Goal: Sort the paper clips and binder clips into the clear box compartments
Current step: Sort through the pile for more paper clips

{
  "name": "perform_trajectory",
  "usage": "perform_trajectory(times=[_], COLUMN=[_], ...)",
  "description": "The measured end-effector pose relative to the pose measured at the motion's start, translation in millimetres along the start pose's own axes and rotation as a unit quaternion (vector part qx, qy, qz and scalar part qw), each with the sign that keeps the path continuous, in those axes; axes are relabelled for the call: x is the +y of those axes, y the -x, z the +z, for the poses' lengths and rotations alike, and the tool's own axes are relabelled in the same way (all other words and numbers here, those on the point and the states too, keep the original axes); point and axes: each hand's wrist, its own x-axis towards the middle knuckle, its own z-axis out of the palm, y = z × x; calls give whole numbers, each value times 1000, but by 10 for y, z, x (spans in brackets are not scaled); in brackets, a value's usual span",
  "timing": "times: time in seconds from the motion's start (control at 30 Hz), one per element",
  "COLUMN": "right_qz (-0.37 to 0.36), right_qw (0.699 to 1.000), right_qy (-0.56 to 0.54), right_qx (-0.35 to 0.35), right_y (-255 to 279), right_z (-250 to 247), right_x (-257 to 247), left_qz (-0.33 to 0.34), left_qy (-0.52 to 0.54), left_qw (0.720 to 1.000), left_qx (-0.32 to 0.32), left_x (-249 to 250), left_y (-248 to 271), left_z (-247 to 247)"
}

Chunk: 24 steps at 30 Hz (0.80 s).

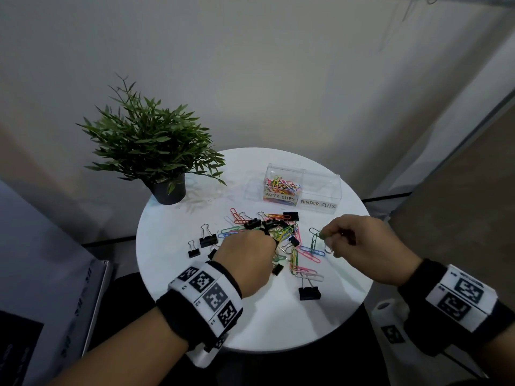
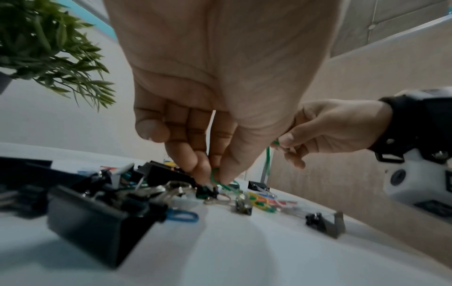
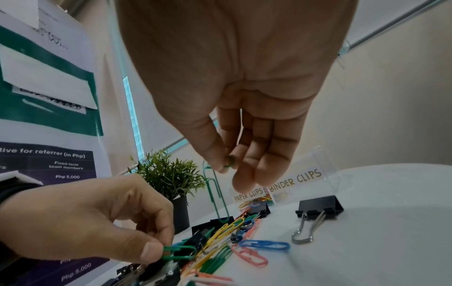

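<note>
A clear box [image 1: 323, 178] stands at the back of the round white table [image 1: 250, 324]. Its PAPER CLIPS compartment [image 1: 280, 195] holds coloured clips; nothing shows in the BINDER CLIPS compartment [image 1: 317, 204]. A mixed pile of paper clips [image 1: 284, 232] and black binder clips [image 1: 309, 292] lies mid-table. My left hand [image 1: 267, 238] reaches into the pile and pinches a green paper clip [image 3: 181, 252] between thumb and forefinger [image 2: 215, 180]. My right hand [image 1: 323, 236] is raised to the right of the pile and pinches another green paper clip [image 3: 215, 193], which dangles from thumb and forefinger [image 3: 226, 164].
A potted plant [image 1: 150, 146] stands at the table's back left. More binder clips [image 1: 208, 239] lie left of the pile, and one [image 3: 318, 209] lies in front of the box. A printed board [image 1: 55, 302] leans beside the table on the left.
</note>
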Motion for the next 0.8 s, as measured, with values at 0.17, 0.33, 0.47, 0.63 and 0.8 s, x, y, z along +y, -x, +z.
perform_trajectory(times=[0.17, 0.33, 0.47, 0.63, 0.8], right_qz=[30, 40, 36, 54, 65], right_qw=[990, 927, 878, 884, 926], right_qy=[-139, -373, -477, -463, -358], right_qx=[4, 9, 5, 41, 99], right_y=[-72, -205, -359, -626, -962], right_z=[11, 38, 34, 3, -57], right_x=[-24, -116, -219, -368, -453], left_qz=[-30, -50, -54, -71, -101], left_qy=[102, 193, 228, 222, 182], left_qw=[994, 978, 965, 961, 970], left_qx=[20, 62, 118, 147, 128], left_x=[-110, -224, -266, -303, -335], left_y=[52, -47, -280, -726, -1180], left_z=[-207, -394, -516, -616, -667])
